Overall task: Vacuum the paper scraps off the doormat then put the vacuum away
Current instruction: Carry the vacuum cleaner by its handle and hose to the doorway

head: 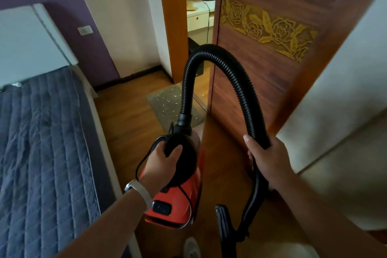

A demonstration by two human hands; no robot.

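A red and black canister vacuum (180, 199) hangs above the wooden floor, carried by its black top handle, which my left hand (165, 159) grips. Its ribbed black hose (219, 54) arcs up and over to my right hand (263, 155), which grips the hose near its lower end. Below that hand the black floor nozzle (224, 222) dangles close to the floor. The grey doormat (167, 104) lies ahead by the doorway, sprinkled with several small white paper scraps (171, 96). The hose hides part of the mat.
A bed with a grey-blue quilt (41, 153) fills the left side. A dark wooden door with carved roses (268, 29) stands open on the right, beside a pale wall (335, 90). A wall socket (85, 30) sits on the purple wall. A foot (191, 247) shows at the bottom.
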